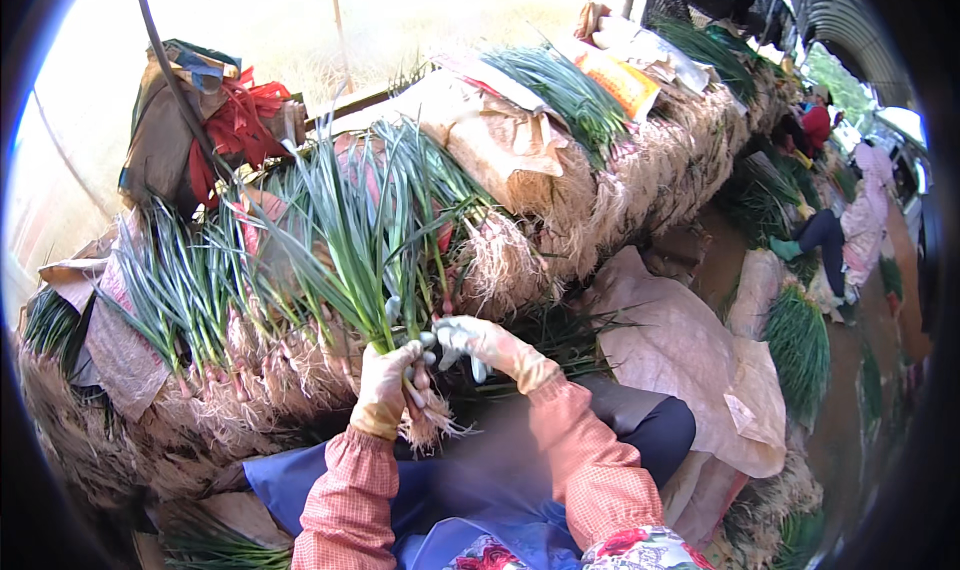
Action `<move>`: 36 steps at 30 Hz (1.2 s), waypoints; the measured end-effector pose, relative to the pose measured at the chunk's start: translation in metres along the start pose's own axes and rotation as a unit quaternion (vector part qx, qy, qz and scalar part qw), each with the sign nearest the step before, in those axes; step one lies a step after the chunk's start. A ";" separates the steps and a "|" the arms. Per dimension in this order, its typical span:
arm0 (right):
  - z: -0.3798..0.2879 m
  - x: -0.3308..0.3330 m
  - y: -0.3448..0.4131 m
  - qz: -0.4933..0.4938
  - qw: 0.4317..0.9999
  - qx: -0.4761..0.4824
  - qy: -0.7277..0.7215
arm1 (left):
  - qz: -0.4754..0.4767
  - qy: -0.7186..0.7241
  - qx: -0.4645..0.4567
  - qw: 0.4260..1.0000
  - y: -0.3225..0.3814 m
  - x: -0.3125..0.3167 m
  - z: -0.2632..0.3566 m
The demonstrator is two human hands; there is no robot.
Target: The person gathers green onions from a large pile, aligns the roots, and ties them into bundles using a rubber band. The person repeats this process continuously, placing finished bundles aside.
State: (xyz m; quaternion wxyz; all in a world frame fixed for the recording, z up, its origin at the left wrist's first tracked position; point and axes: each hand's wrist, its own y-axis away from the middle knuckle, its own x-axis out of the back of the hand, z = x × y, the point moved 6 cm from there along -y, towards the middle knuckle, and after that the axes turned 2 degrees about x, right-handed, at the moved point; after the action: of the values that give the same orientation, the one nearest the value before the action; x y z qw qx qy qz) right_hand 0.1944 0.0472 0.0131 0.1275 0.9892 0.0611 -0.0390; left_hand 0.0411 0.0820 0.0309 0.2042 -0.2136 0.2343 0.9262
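Note:
My left hand (386, 386), in a pale rubber-coated glove, grips a bunch of long-leaved allium plants (360, 270), likely green onions or young garlic. The leaves fan upward from the fist, while small pale bulbs and tangled roots (427, 420) hang below it. Close on the right is my right hand (487, 345), also gloved, with grey-blue fingertips bent toward the bunch. One stalk with a reddish base (448, 300) ends just above those fingertips; whether they pinch it cannot be made out. Both hands are over my lap, which a blue apron (480, 487) covers.
A long stacked row of rooted plants (652, 172) runs before me, partly under woven sacks (480, 119). Red plastic strips (244, 127) hang at a curved pole (161, 52). Another sack (690, 352) lies at right. Farther right sits a person in pale clothing (866, 210).

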 end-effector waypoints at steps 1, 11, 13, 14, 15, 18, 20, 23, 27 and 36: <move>-0.011 -0.001 -0.008 0.048 0.990 -0.092 0.094 | 0.029 -0.027 0.041 0.998 0.010 0.002 -0.006; 0.019 -0.006 -0.020 0.248 0.828 0.071 -0.497 | 0.021 0.075 -0.058 0.995 0.024 0.010 -0.022; 0.012 -0.021 -0.016 0.061 0.909 0.011 -0.413 | -0.083 0.168 -0.022 0.982 0.035 0.002 -0.023; 0.014 -0.030 -0.022 0.057 0.922 0.008 -0.382 | -0.100 0.164 0.005 0.981 0.039 0.001 -0.027; 0.020 -0.043 -0.030 0.053 0.935 0.001 -0.350 | -0.114 0.164 0.033 0.979 0.045 -0.007 -0.032; 0.000 -0.056 -0.019 0.091 0.963 0.005 -0.252 | -0.033 0.124 0.017 0.992 0.047 0.005 -0.035; 0.015 -0.056 -0.022 0.191 0.946 0.069 -0.251 | -0.006 0.096 -0.029 0.995 0.039 0.007 -0.030; 0.010 -0.056 0.000 0.141 0.919 0.130 -0.345 | -0.010 0.178 -0.043 0.983 0.037 0.003 -0.029; -0.018 0.002 0.038 0.145 0.734 0.372 -0.550 | -0.016 0.167 -0.021 0.986 0.036 0.031 -0.038; 0.041 -0.089 -0.028 -0.126 0.959 -0.027 -0.252 | -0.118 0.197 0.010 0.973 0.062 0.013 -0.024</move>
State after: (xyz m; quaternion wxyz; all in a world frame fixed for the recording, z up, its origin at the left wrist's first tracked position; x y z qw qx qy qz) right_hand 0.1005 0.0541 -0.0248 0.1596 0.9277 0.1521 -0.3013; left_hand 0.0079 0.0237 0.0269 0.2636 -0.4163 0.2525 0.8328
